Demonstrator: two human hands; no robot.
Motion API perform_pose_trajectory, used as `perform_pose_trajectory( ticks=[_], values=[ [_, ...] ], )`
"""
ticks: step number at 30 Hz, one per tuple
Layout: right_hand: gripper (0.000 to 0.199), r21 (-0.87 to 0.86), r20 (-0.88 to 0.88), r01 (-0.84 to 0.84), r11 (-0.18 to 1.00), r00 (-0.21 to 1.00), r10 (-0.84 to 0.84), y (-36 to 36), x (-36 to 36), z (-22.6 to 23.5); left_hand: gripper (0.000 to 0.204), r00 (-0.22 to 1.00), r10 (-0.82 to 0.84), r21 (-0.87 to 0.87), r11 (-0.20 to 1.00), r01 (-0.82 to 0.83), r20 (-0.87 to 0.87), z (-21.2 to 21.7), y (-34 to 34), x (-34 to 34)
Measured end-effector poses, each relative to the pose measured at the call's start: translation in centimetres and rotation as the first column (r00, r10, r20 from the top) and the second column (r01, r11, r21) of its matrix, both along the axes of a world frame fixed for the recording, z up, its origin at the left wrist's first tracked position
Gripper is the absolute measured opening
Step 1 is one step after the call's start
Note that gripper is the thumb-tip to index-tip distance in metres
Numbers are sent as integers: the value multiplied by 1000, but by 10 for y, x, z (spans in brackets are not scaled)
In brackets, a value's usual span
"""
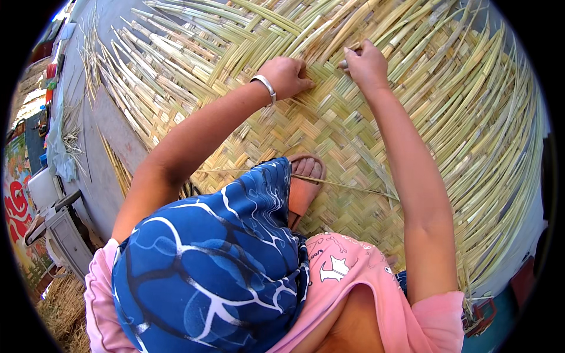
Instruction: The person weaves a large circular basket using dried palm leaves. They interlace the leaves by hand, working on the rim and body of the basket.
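Note:
A large mat (329,138) woven from split reed strips spreads over the floor, its centre in a tight diagonal weave. My left hand (285,76), with a silver bangle at the wrist, rests on the weave, fingers curled down onto the strips. What its fingertips pinch is hidden. To its right my right hand (369,66) is closed just above the loose strips. A small greyish end shows at its fingers, too little to name. Unwoven reed strips (170,56) fan out at the far left, and more long strips (471,135) curve along the right.
My sandalled foot (309,167) stands on the mat, with a thin loose strip (353,187) across it. A flat board (118,126) lies at the left edge. Farther left stand a grey cabinet (67,238) and a heap of straw (62,309). A red object (482,315) lies lower right.

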State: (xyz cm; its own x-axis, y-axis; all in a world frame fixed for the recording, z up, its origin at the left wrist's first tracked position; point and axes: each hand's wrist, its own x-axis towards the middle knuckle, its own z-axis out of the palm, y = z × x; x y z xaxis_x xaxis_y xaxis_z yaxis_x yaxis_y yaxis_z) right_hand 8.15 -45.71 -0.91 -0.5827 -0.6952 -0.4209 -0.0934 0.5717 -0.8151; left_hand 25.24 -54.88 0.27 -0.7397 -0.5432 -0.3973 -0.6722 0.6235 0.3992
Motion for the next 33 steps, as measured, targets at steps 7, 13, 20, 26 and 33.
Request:
perform_pose_trajectory(
  ticks=[7, 13, 20, 26, 33],
  values=[
    [23, -145, -581, -190, 971, 810, 72, 48, 28, -5, 22, 715, 648, 476, 732, -487, -265, 10, -53, 14],
    [30, -78, -773, -360, 929, 610, 172, 51, 34, -11, 34, 301, 932, 776, 338, -533, -199, 10, -133, -1],
    [24, -112, -688, -376, 920, 697, 202, 47, 23, -7, 22, 363, 913, 862, 328, -386, -185, -6, -151, -1],
    [20, -108, -614, -402, 909, 746, 257, 45, 12, -7, 25, 506, 816, 744, 517, -423, -279, 4, -119, 6],
    [18, -108, -610, -437, 893, 738, 288, 31, 15, 10, 20, 296, 937, 895, 284, -345, -183, 7, -131, 2]
  ],
)
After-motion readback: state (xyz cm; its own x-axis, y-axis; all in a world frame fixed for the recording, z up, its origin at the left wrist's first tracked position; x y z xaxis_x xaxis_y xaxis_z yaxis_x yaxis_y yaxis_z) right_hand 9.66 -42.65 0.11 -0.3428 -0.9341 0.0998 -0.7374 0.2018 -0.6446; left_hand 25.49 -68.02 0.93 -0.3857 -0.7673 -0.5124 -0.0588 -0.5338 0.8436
